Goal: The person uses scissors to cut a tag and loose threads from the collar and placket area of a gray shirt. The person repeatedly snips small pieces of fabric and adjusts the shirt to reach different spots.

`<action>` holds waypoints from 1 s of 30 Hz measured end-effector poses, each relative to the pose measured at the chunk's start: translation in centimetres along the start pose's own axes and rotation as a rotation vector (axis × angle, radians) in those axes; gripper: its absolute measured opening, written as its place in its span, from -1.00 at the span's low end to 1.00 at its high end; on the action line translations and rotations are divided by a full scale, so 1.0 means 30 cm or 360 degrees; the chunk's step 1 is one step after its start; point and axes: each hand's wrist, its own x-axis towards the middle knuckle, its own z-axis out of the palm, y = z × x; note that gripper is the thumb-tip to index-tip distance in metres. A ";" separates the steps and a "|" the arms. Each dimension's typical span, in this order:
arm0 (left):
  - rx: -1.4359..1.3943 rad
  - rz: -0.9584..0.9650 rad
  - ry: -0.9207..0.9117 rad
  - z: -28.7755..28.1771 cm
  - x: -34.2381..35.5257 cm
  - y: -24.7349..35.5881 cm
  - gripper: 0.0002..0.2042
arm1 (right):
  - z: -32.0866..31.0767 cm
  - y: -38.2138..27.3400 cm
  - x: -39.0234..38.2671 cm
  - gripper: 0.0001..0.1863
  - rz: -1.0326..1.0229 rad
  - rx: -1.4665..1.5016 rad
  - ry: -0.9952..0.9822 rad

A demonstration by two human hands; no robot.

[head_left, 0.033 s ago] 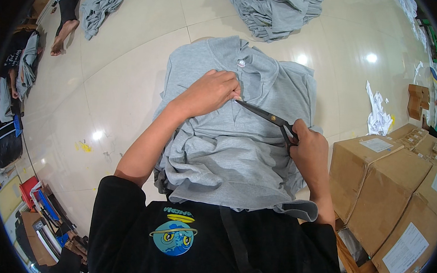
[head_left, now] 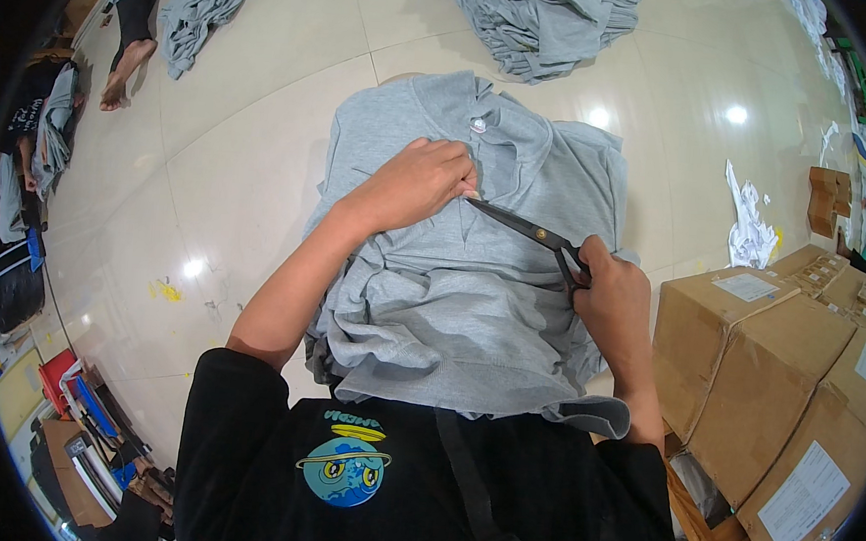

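- The right hand [head_left: 615, 301], right of centre in the frame, was closed around the black handles of a pair of scissors [head_left: 529, 235], with the blades running up and to the left and nearly shut, tips at the shirt's neck opening.
- The left hand [head_left: 414, 182], at the centre, pressed down on a grey polo shirt [head_left: 452, 282], fingers curled together and pinching the cloth just beside the blade tips.
- The shirt lay on top of a stack of like grey shirts in the middle of the frame, collar toward the top, hem hanging near the person's black top.
- Against the earlier picture, taken at the same instant, nothing had shifted: both hands, scissors and shirt sat in the same places, so the snipping at the placket was judged to be mid-step.
- Further out, brown cardboard boxes [head_left: 774, 361] stood at the lower right, a heap of grey garments [head_left: 538, 14] lay at the top, and crumpled white paper [head_left: 748, 225] lay on the pale tiled floor [head_left: 251, 160].
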 end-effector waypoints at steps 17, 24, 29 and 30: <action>-0.0255 -0.0318 0.0433 -0.062 0.040 -0.013 -0.86 | 0.002 0.030 -0.004 -0.65 0.0151 0.0077 0.0095; 0.0045 0.0162 0.0368 -0.026 0.082 -0.069 -0.77 | -0.014 0.047 -0.004 -0.65 0.0188 0.0192 0.0154; 0.0172 0.0258 0.0056 -0.053 0.115 -0.088 -0.76 | -0.012 0.058 -0.005 -0.66 0.0149 0.0225 0.0177; 0.0183 0.0265 0.0019 -0.053 0.118 -0.093 -0.77 | -0.010 0.062 -0.005 -0.66 0.0135 0.0228 0.0183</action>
